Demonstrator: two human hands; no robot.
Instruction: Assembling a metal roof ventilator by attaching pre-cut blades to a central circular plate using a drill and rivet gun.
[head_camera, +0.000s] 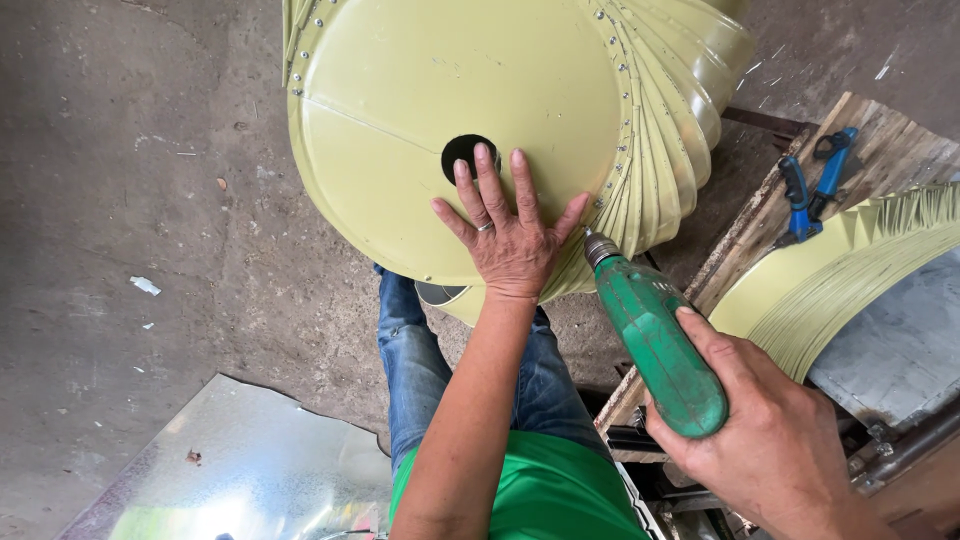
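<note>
Ref. landmark: round yellow-green metal disc (440, 130), the flat riveted end plate of a finned vent drum (680, 110). The drum rests against the person's knees, plate facing up toward the camera; its fins curve away to the plate's right.

Left hand (510, 235): open, fingers spread, palm flat on the lower part of the plate, just below the dark centre hole (462, 150). Fingertips reach the hole's lower edge. A ring shows on one finger.

Right hand (775, 435): closed around the rear of a green power drill (660, 345). The drill's long axis runs from lower right, at the hand, to upper left, at the chuck. The chuck tip (598, 246) sits at the plate's lower-right rim, next to the row of rivets (622, 130) and just beside the left thumb. Whether the bit touches metal: cannot tell.

Nearness: the left hand is on the plate; the right hand stands off, reaching the rim only via the drill.

Right of the plate: a wooden board (880, 140) with blue-handled snips (812, 185) lying on it, handles toward the far end. Nearer along the board, a stack of curved yellow-green fin blanks (840, 280), and grey sheet metal (900, 350) beside it.

Below-left of the plate: a shiny bare metal sheet (250, 470) on the concrete floor (120, 200).

No containers in view; the centre hole shows only dark.
</note>
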